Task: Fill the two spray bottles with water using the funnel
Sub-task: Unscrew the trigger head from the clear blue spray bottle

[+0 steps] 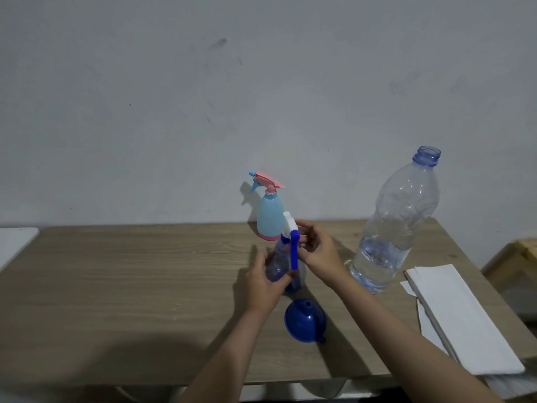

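A clear blue spray bottle (pixel 280 264) stands mid-table. My left hand (pixel 266 283) grips its body. My right hand (pixel 316 248) is closed on its white and blue spray head (pixel 292 239), whose blue trigger hangs down the front. Behind it, near the wall, stands a light blue spray bottle (pixel 270 213) with a pink head and base. A blue funnel (pixel 305 319) lies upside down on the table just in front of my hands. To the right stands a large clear water bottle (pixel 398 228), uncapped, with water in its lower part.
The wooden table (pixel 130 280) runs to the wall behind. A folded white cloth or paper stack (pixel 462 318) lies at the table's right edge. A white surface (pixel 14 242) sits at the far left, a wooden object (pixel 520 257) at the far right.
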